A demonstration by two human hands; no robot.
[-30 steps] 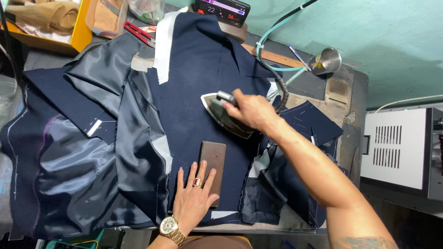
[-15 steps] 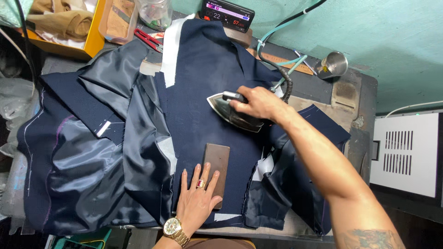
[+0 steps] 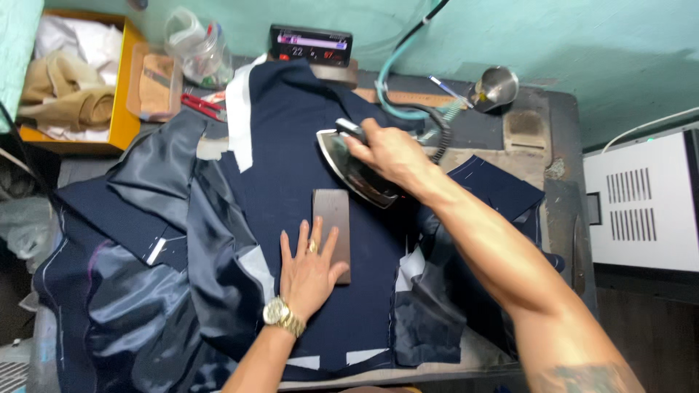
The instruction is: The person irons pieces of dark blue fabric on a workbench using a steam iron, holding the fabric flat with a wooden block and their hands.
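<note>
Two hands are on the work as I watch from the head view; my right hand (image 3: 389,149) is wrapped tight around the handle of the steam iron (image 3: 357,171), fingers closed, the soleplate tilted up on its edge rather than lying flat, its nose pointing toward the far left and its heel toward my forearm; my left hand (image 3: 309,266) lies open, fingers spread, flat on the navy jacket panel (image 3: 291,145), its fingertips overlapping the near end of a brown rectangular pressing block (image 3: 333,225); that block runs lengthwise away from me, and its far end sits just beside and below the iron, so the iron lies up and to the right of the block, with the right hand plainly the nearer of the two to it; a coiled cord and teal hose (image 3: 397,87) rise from behind the iron to the back of the table (image 3: 561,182); farther out sit red scissors (image 3: 204,105), a small digital display (image 3: 311,45), a metal funnel (image 3: 495,86), a yellow tray of fabric scraps (image 3: 120,124), and shiny dark lining (image 3: 145,291) spilling off the left.
</note>
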